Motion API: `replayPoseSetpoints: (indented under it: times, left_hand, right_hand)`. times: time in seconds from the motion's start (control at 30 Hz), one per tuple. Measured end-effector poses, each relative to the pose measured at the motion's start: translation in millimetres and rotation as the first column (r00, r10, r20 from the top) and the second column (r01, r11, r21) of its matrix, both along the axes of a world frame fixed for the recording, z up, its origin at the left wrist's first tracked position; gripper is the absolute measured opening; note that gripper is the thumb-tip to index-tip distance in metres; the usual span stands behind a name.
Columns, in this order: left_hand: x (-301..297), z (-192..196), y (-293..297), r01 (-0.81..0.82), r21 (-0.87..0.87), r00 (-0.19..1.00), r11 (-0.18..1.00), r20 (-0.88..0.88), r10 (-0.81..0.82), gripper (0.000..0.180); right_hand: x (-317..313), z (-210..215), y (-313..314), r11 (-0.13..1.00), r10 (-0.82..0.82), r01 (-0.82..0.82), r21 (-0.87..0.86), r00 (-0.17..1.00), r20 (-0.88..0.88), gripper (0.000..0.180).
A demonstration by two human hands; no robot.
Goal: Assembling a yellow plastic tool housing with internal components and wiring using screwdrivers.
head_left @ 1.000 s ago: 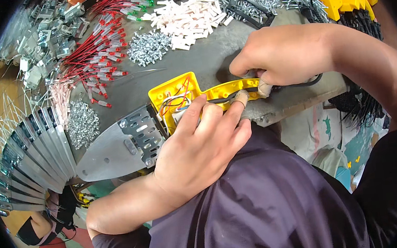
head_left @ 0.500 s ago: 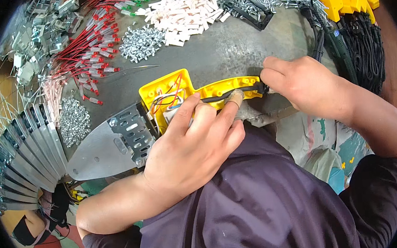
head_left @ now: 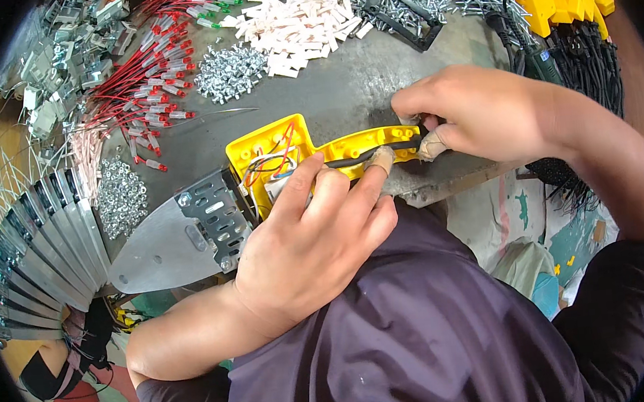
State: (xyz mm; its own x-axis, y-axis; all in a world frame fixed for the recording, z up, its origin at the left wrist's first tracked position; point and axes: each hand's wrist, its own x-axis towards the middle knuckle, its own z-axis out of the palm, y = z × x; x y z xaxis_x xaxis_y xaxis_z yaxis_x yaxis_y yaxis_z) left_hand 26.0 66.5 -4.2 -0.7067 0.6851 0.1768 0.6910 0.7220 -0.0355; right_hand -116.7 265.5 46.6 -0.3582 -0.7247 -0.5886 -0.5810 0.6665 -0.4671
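We've got the left hand (head_left: 312, 259) pressed flat on top of the yellow shell (head_left: 295, 153), fingers spread and resting, not curled round anything. It looks like a hold-down so the part can't slide on the grey bench top (head_left: 327, 86) while the other hand works. The index tip, w/ a tan wrap on it, sits on the black cable (head_left: 364, 155) where it runs along the shell's narrow handle end.

Right hand (head_left: 483, 114) is just past that fingertip, fingers pinched together on the cable end at the tip of the handle; thumb also wrapped. Prob. seating the cable into its channel, judging by the grip.

Shell lies open side up, red & other thin wires (head_left: 272, 155) showing inside. Its long axis runs across us: wide box end toward the left wrist side, handle pointing at the right hand. Bolted to the box end is a flat metal blade (head_left: 161, 249) tapering away beyond the left hand.

Farther out from the fingers: screw pile (head_left: 230, 71), white connectors (head_left: 299, 27), red-tipped leads (head_left: 135, 79). Stacked blades (head_left: 36, 257) sit outboard of the left forearm.
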Motion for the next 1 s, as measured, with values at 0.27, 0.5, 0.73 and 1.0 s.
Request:
replayPoseSetpoints:
  times: [0.27, 0.5, 0.73, 1.0]
  left_hand:
    - [-3.6, 5.0, 3.1, 0.01, -0.013, 1.0, 1.0, 0.027, -0.01, 0.024]
    - [-3.9, 5.8, 3.1, 0.005, -0.001, 0.998, 1.0, 0.059, -0.005, 0.025]
    - [-1.0, 6.2, -0.4, 0.034, -0.064, 0.994, 0.997, 0.102, -0.027, 0.027]
    - [2.0, 0.9, -2.9, 0.033, -0.026, 0.999, 0.999, -0.001, -0.033, 0.023]
  right_hand:
    - [-16.5, 4.9, -17.2, 0.98, 0.189, -0.19, 0.057, 0.982, 0.011, 0.016]
    - [-15.2, 14.5, -24.9, 0.962, 0.246, -0.237, 0.132, 0.968, -0.054, 0.022]
    - [41.4, -14.2, -21.9, 0.72, -0.131, -0.022, -0.693, 0.977, -0.167, 0.04]
    - [63.8, -58.4, -30.8, 0.464, -0.196, 0.229, -0.856, 0.969, 0.153, 0.049]
